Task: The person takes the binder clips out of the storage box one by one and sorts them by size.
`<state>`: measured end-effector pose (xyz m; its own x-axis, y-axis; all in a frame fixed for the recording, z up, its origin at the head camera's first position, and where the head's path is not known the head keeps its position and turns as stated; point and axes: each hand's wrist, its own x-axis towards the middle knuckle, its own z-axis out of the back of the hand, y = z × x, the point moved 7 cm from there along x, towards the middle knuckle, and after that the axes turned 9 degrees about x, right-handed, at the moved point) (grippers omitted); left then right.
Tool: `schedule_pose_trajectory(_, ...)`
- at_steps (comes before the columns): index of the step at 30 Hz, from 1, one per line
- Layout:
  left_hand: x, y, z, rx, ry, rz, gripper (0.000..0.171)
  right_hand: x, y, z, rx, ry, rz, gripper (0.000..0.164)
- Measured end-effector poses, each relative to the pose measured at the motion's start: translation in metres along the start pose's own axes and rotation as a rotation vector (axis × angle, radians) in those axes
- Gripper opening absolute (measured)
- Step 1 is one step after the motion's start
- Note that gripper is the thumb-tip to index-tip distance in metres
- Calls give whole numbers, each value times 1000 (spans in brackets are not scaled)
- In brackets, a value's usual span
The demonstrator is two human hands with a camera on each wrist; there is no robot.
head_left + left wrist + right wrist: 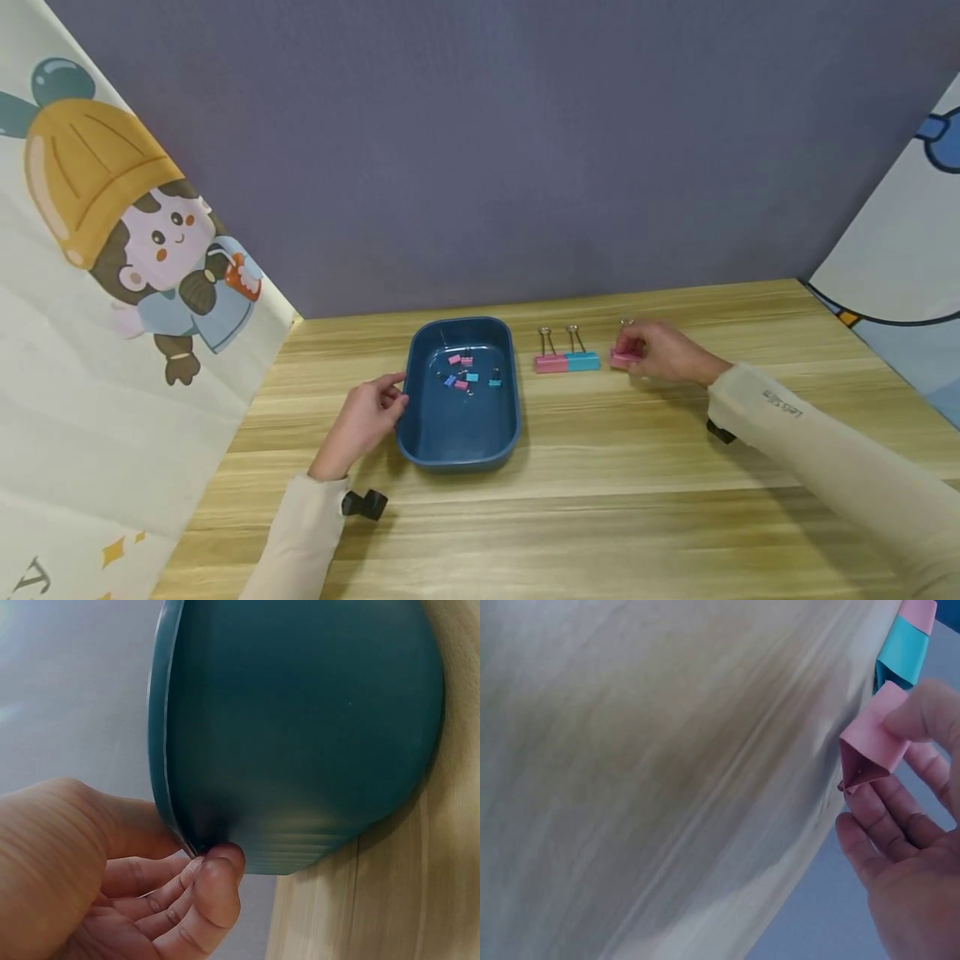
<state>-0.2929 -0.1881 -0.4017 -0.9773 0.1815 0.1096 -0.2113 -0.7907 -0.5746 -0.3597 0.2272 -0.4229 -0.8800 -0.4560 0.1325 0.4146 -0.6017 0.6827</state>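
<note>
On the wooden table, the left hand pinches the left rim of a dark blue tray. In the left wrist view the thumb lies over the tray's rim, with the fingers on the other side. Small pink, blue and turquoise binder clips lie in the tray. To its right, a large pink binder clip and a large turquoise binder clip sit side by side, handles pointing back. Just right of them, the right hand holds another large pink binder clip between thumb and fingers.
A grey-purple panel stands along the table's back edge. White printed sheets flank both sides, the left one bearing a cartoon child. Bare wood stretches in front of the tray and clips.
</note>
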Motion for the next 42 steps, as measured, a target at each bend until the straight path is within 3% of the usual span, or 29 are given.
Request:
schedule_pose_trajectory(8, 0, -2, 0, -1, 0, -5, 38, 2, -3, -5, -28, 10, 27, 25)
schedule_pose_trajectory(14, 0, -2, 0, 0, -4, -7, 38, 3, -7, -7, -37, 18, -6, 19)
schedule_pose_trajectory(42, 0, 0, 0, -31, 1, 6, 38, 4, 0, -12, -28, 23, 18, 23)
